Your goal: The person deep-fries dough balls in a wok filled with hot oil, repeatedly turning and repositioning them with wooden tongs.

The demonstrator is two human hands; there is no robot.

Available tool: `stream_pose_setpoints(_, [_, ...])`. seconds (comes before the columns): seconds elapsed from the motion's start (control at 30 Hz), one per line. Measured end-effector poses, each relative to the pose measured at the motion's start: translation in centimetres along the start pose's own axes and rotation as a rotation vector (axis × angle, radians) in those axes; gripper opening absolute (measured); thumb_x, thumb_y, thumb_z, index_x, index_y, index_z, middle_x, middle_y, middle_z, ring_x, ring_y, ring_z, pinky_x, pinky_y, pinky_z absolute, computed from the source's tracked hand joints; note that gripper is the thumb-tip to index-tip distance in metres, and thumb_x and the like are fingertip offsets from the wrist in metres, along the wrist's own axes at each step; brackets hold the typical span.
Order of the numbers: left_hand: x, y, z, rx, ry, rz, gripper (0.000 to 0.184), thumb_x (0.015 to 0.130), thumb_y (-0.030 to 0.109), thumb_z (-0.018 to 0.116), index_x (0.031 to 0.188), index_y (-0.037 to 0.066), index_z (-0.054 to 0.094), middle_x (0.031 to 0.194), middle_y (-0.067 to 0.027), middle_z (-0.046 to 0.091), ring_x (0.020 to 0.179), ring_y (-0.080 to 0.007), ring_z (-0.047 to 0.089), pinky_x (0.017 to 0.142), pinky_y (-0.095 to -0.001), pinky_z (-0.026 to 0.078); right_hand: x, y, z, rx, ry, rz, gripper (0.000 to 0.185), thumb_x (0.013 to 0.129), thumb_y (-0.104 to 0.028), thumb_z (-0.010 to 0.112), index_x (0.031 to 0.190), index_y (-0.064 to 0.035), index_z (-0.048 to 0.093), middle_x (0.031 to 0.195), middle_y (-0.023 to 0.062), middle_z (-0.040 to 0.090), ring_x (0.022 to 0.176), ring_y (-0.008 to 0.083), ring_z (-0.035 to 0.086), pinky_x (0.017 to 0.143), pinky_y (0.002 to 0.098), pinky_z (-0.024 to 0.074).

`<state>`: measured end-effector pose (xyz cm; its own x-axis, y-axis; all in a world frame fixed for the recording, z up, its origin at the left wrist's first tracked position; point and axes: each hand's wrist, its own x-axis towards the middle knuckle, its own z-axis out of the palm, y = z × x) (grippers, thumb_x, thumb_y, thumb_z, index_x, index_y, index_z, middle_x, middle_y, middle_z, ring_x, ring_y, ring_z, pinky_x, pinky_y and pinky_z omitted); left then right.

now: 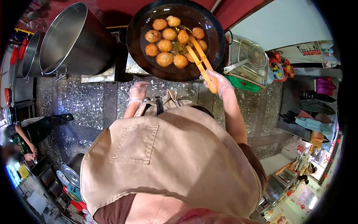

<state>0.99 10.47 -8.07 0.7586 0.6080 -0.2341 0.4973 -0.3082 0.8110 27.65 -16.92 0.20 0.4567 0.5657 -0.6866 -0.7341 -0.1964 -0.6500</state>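
A large dark wok (pixel 136 56) of oil holds several round golden-brown fried balls (pixel 165 59). My right hand (pixel 220 82), in a clear plastic glove, is closed around a pair of wooden tongs (pixel 203 65) at the wok's right front. The tong tips reach in among the balls, beside one darker orange ball (pixel 183 37); whether they grip it I cannot tell. My left hand (pixel 138 92), gloved as well, hangs in front of the wok. Its fingers are loosely curved, with nothing seen in them.
To the left of the wok stands a tall metal pot (pixel 80 44), with another pot behind it. On the right, a wire strainer (pixel 255 56) lies over a metal tray (pixel 238 46), near a green container (pixel 244 84). Another person (pixel 28 138) is at the far left.
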Motion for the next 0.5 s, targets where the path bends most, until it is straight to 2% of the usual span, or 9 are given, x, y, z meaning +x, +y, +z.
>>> stream_pose_setpoints(0.03, [0.0,-0.4,0.1,-0.003,-0.001,-0.003,0.028,0.078,0.004,0.055,0.102,0.006,0.07,0.1,-0.0184,0.068,0.095,-0.0325,0.065,0.086,-0.0367,0.05,-0.5,0.5,-0.1,-0.003,0.002,0.003,0.048,0.09,-0.032,0.061,0.122,0.0024,0.056,0.092,0.011,0.065,0.067,0.0169,0.059,0.06,0.0267,0.0487])
stream_pose_setpoints(0.1, [0.1,-1.5,0.5,0.011,0.004,0.034,0.029,0.08,0.002,0.053,0.106,0.003,0.068,0.097,-0.0149,0.07,0.088,-0.0227,0.067,0.081,-0.0302,0.05,-0.7,1.8,-0.4,0.263,-0.205,-0.006,0.054,0.093,-0.037,0.056,0.125,0.0066,0.052,0.099,0.0164,0.064,0.073,0.0219,0.06,0.066,0.0305,0.0513])
stream_pose_setpoints(0.13, [0.1,-1.4,0.5,0.014,0.011,0.048,0.028,0.082,0.004,0.054,0.105,0.005,0.068,0.097,-0.0144,0.07,0.087,-0.0217,0.067,0.08,-0.0306,0.05,-0.4,2.4,-0.4,0.378,-0.277,0.024,0.059,0.095,-0.039,0.052,0.127,0.0096,0.049,0.105,0.0209,0.062,0.076,0.0262,0.061,0.071,0.0341,0.0526])
stream_pose_setpoints(0.27, [0.0,-0.5,0.3,0.042,-0.002,0.016,0.025,0.084,0.007,0.055,0.105,0.007,0.069,0.095,-0.0135,0.07,0.085,-0.0211,0.066,0.079,-0.0319,0.05,0.2,5.0,0.2,0.585,-0.392,0.037,0.065,0.094,-0.042,0.052,0.132,0.01,0.043,0.114,0.0225,0.06,0.084,0.0284,0.061,0.078,0.0367,0.0518])
stream_pose_setpoints(0.33, [0.0,-0.1,0.3,0.049,-0.012,0.006,0.025,0.084,0.007,0.055,0.105,0.007,0.069,0.094,-0.0134,0.07,0.085,-0.0213,0.066,0.079,-0.0319,0.05,0.3,5.7,0.8,0.676,-0.557,0.039,0.07,0.094,-0.045,0.052,0.135,0.0099,0.039,0.12,0.0222,0.058,0.088,0.0288,0.06,0.082,0.0382,0.05])
stream_pose_setpoints(0.5, [-0.1,-0.5,0.2,0.082,-0.022,0.029,0.024,0.085,0.008,0.055,0.105,0.007,0.069,0.094,-0.0133,0.07,0.085,-0.022,0.066,0.079,-0.0319,0.05,0.0,6.4,2.6,0.781,-0.644,0.06,0.08,0.091,-0.049,0.055,0.141,0.0079,0.03,0.124,0.02,0.055,0.094,0.0276,0.057,0.087,0.0385,0.0475])
